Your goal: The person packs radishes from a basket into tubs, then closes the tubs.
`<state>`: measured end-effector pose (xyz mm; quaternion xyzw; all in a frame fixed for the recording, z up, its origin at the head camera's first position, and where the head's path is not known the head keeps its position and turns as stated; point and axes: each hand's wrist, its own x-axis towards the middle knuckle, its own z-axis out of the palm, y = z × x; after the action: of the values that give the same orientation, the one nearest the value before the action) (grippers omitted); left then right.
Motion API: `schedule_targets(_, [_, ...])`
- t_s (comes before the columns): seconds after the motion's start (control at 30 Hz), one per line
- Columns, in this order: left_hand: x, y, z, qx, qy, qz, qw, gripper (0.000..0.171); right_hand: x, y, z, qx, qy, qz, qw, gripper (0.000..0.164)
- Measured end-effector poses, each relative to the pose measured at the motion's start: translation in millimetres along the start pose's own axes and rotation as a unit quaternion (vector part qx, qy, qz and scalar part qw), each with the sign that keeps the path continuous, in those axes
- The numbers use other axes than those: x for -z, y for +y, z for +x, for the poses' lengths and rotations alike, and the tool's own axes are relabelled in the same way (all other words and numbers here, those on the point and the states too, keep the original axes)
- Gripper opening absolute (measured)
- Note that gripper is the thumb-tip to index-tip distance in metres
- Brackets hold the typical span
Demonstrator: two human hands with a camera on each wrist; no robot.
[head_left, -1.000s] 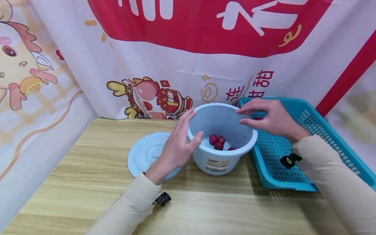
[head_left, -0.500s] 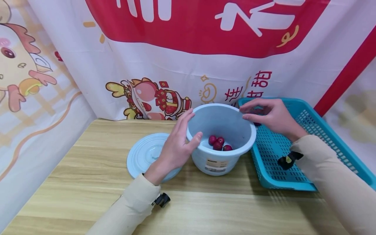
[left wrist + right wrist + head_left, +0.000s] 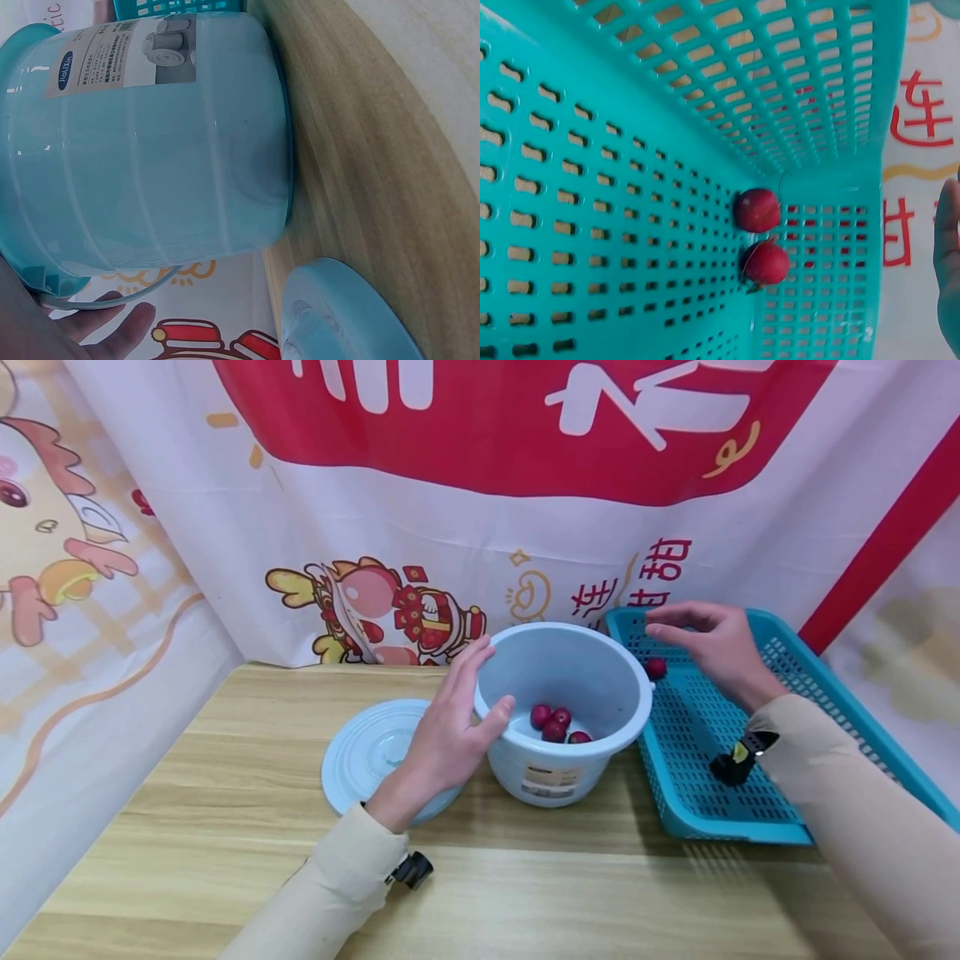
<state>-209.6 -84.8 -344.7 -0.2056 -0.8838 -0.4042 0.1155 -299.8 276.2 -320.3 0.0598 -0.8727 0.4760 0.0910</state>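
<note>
My left hand (image 3: 453,722) lies against the left rim of a light blue bucket (image 3: 551,764), fingers extended and thumb at the near rim. The left wrist view shows its fingertips (image 3: 131,330) beyond the thin bail handle (image 3: 112,301). Inside the bucket sit several small dark red plum-like fruits (image 3: 555,731). Over the back left of the teal basket (image 3: 682,822) hovers my right hand (image 3: 716,643), fingers loosely bent with nothing between them. Two red fruits, one (image 3: 757,210) beside the other (image 3: 766,262), lie in a basket corner; one (image 3: 656,668) shows in the head view.
A round light blue lid (image 3: 360,756) lies on the wooden table (image 3: 210,827), left of the bucket and partly behind my left hand. The basket stands close to the bucket's right side. A printed cloth (image 3: 360,510) hangs behind the table's back edge.
My right hand has moved right, from the bucket's right rim to over the basket, uncovering a fruit there. A fruit in the bucket has shifted into fuller view. The left hand stays put.
</note>
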Motion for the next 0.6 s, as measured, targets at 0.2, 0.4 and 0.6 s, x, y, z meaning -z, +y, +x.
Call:
schedule_targets(0.2, [0.1, -0.6, 0.7, 0.001, -0.001, -0.002, 1.0, 0.079, 7.6, 11.9, 6.3, -0.038, -0.003, 0.008, 0.999, 0.062])
schedule_targets(0.4, [0.0, -1.2, 0.7, 0.002, 0.0, -0.001, 1.0, 0.079, 14.2, 25.2, 11.3, -0.063, -0.007, 0.008, 0.998, 0.061])
schedule_targets(0.6, [0.6, -0.1, -0.1, 0.005, -0.002, -0.002, 1.0, 0.079, 15.5, 33.4, 12.5, -0.069, -0.017, 0.004, 0.997, 0.063])
